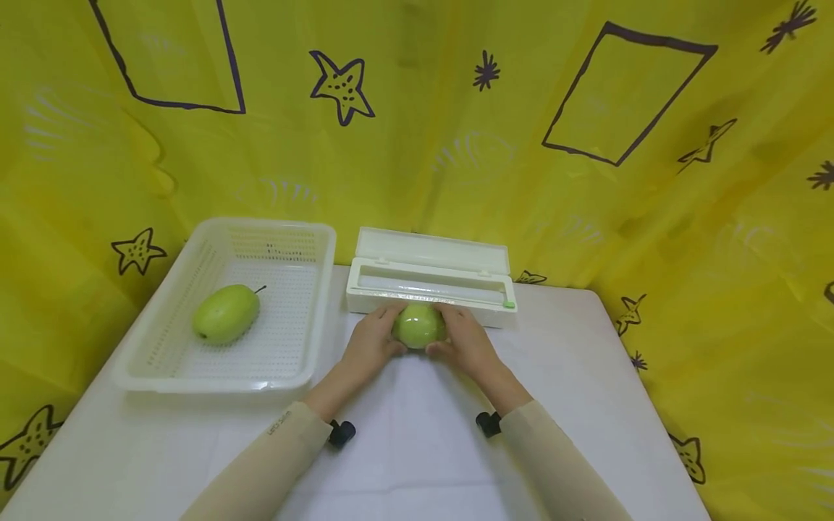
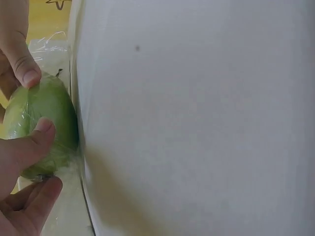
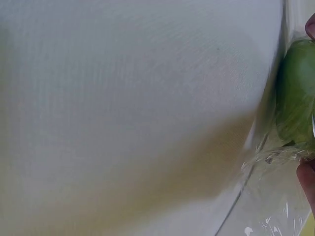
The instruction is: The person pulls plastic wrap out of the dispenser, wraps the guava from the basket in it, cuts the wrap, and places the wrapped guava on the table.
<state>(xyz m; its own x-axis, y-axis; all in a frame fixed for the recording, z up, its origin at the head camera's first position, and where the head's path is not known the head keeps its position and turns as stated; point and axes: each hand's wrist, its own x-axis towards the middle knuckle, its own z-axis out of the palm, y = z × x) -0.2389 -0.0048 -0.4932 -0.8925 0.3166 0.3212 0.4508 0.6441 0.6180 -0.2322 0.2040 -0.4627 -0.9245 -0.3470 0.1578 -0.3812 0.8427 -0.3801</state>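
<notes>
I have the left hand and right hand gripping a green fruit in clear film, near the open box.

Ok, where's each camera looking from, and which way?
Head: on the head, looking forward and down at the wrapped fruit; left hand, right hand show.
Left wrist: on that wrist, facing table and fruit; both hands' fingers show.
Right wrist: on that wrist, mostly facing table; fingers show, right edge.
Both wrist views share the fruit and table.
</notes>
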